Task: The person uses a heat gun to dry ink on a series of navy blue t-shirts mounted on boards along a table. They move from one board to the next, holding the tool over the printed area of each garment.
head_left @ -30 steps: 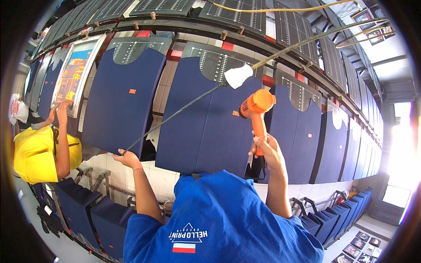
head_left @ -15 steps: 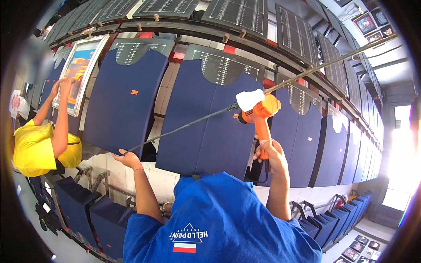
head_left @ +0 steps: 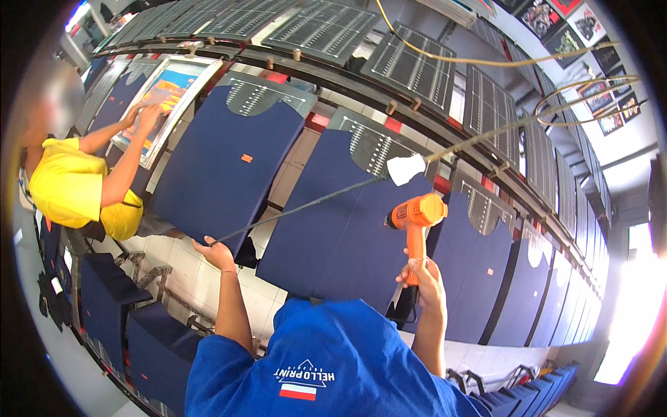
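My right hand (head_left: pixel 425 279) grips the handle of an orange heat gun (head_left: pixel 415 221). Its dark nozzle points left above a navy shirt panel (head_left: pixel 333 229) laid on a dark printing board. In my left hand (head_left: pixel 219 256) a black power cord (head_left: pixel 299 207) is held near the panel's lower left. The cord slopes up across the panel to a white connector (head_left: pixel 406 169), where a yellowish cord (head_left: pixel 479 140) continues to the upper right. The connector hangs just above the heat gun. Another navy panel (head_left: pixel 222 160), with a small orange print, lies to the left.
A person in a yellow shirt (head_left: pixel 66 182) works at a white-framed screen (head_left: pixel 193 64) on the far left. Dark marked boards (head_left: pixel 323 31) form a row beyond the rail. More navy panels (head_left: pixel 465 267) run to the right, others (head_left: pixel 160 347) stand lower left.
The view has shifted, and the scene sits lower and further right. The heat gun has dropped away from the white connector, which it overlapped before. Both hands keep their holds.
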`<state>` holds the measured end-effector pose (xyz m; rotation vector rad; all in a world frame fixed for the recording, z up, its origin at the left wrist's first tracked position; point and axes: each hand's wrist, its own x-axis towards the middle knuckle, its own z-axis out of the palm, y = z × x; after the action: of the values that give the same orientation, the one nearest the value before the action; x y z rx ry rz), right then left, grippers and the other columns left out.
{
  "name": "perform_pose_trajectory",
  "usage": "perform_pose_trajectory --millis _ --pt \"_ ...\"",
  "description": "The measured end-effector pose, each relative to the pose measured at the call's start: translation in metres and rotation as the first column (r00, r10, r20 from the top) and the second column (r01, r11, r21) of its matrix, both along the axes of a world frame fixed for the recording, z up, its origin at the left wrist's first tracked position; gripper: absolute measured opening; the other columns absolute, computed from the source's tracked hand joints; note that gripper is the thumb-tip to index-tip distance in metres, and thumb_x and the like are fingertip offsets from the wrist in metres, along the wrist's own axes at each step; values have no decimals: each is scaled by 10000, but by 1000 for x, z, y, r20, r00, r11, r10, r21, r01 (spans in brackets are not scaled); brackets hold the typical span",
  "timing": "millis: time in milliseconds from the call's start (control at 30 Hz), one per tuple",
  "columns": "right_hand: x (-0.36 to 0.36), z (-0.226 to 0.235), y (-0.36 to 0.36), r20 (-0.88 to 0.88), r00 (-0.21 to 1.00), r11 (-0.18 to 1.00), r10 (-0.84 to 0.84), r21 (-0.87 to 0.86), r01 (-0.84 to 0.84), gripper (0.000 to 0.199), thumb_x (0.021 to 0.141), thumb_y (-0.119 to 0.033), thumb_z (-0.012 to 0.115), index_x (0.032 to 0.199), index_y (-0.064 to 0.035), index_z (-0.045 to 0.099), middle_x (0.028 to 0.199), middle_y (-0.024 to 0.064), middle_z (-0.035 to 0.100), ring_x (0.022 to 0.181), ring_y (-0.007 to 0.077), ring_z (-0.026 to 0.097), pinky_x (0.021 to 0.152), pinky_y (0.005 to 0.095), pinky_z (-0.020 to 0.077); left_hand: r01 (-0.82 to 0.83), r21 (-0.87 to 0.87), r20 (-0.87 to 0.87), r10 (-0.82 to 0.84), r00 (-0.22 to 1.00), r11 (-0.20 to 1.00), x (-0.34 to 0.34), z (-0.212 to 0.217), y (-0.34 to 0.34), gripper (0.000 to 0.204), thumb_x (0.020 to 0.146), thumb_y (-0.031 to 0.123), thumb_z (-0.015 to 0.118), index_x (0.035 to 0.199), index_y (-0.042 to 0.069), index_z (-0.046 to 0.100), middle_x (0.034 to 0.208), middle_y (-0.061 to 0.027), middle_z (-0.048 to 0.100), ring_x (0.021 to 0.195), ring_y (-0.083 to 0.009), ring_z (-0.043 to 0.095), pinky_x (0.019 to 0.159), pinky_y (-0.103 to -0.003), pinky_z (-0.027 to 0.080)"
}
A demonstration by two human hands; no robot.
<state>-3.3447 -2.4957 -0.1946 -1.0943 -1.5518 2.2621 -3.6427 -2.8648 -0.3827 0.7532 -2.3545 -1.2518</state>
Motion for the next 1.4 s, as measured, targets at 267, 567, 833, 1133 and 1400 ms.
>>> perform_pose_trajectory --millis 267,567,833,1133,1400 --pt "16 -8 -2 -118 987 992 -112 -63 105 403 951 -200 602 1264 30 492 751 60 594 657 178 641 564 264 499 -6 15 -20 6 1000 1000 3 -3 -4 538 1029 229 415 1480 -5 238 1408 -307 445 1237 -430 515 1047 -447 416" --pt "58 -7 -12 -304 894 941 -330 -34 336 459 912 -157 627 1289 31 446 737 67 556 660 195 594 578 310 491 15 -17 55 -14 998 1000 8 1 -6 655 999 310 500 1499 6 207 1435 -292 429 1274 -436 482 1062 -458 400" --pt "72 -11 -25 -389 872 947 -298 -4 322 490 894 -196 666 1292 -13 447 733 50 548 657 177 587 566 294 480 133 3 105 -132 986 991 8 -26 -43 719 950 435 589 1429 -35 331 1320 -303 534 1191 -453 545 1011 -453 432" --pt "88 -3 -38 -382 905 982 -186 -50 181 494 882 -190 661 1283 -2 441 729 63 555 663 205 604 574 308 485 100 211 180 -139 974 973 37 -54 -66 481 987 442 540 1034 -35 577 875 -219 655 695 -310 665 641 -393 525" --pt "89 -21 -59 -399 917 983 -21 -175 -54 538 896 -186 668 1311 18 392 778 99 608 721 213 640 606 315 504 102 21 190 -104 976 995 70 -15 -133 485 981 416 562 791 -28 607 646 -142 617 510 -226 624 536 -365 502"
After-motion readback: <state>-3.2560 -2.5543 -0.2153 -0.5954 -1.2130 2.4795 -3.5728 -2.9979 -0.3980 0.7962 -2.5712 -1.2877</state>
